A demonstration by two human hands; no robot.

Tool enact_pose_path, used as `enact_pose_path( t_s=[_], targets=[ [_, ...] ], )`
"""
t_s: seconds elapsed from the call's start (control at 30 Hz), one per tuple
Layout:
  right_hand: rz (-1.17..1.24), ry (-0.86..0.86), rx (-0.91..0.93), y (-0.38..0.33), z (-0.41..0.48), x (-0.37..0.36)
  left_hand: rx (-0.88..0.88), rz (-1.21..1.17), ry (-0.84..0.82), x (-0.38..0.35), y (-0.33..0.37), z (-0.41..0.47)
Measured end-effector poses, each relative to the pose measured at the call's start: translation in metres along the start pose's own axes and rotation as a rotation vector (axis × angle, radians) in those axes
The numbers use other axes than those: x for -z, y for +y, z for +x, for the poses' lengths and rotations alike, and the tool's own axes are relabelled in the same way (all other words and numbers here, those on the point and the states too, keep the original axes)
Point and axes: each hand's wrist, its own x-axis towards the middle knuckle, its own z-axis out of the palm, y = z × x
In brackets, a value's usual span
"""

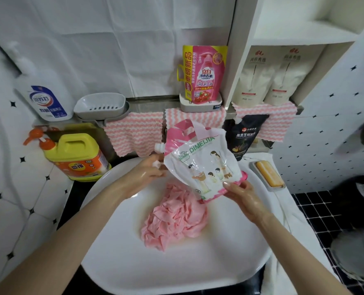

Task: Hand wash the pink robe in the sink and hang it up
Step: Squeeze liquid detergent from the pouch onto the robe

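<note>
Around the white sink [117, 262] stand a yellow detergent jug [76, 156] at left centre, a grey soap dish [101, 105] above it, a pink refill pouch [204, 73] at top centre, and an orange soap bar [269, 173] in a tray at right. Over the basin, the right hand [244, 195] pinches the bottom corner of a white-and-pink detergent pouch [202, 165], while the left hand [149, 172] closes on a small white cap beside the pouch's spout. The pink robe [174, 218] lies bunched and wet in the sink's middle, just below the pouch and between both hands, touched by neither.
</note>
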Motion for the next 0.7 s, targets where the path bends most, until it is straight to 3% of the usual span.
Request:
enact_pose_path(
  t_s=[0.37, 0.53, 0.7],
  targets=[
    [-0.205, 0.086, 0.068, -0.053, -0.003, 0.043, 0.175, -0.015, 0.062, -0.011, -0.019, -0.014],
    [-0.267, 0.14, 0.081, -0.067, -0.005, 0.05, 0.127, 0.018, 0.138, -0.013, -0.025, -0.009],
    [-0.246, 0.175, 0.101, -0.077, -0.009, 0.044, 0.041, 0.088, 0.331, -0.018, -0.031, 0.0]
  ],
)
